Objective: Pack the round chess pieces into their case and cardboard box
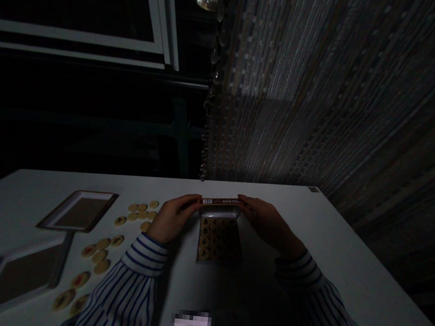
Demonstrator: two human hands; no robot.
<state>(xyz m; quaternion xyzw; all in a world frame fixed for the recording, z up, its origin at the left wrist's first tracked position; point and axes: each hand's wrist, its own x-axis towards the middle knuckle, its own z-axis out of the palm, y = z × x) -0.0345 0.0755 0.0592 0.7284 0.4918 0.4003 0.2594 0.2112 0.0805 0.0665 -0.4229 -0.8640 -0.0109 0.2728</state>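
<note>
My left hand and my right hand grip opposite ends of a brown box lid, seen nearly edge-on with a barcode and small print along its narrow side. Just below the lid lies a clear-edged tray on the table. Rows of round Chinese chess pieces fill this tray; those on its right side are lost in shadow. Beside my left forearm, loose chess pieces are scattered, some showing red or black characters and others plain. My left sleeve hides part of this group.
Two shallow open box parts stand on the left of the white table: one brown-rimmed, one grey-sided. A beaded string curtain hangs behind the table's far edge. The room is dim.
</note>
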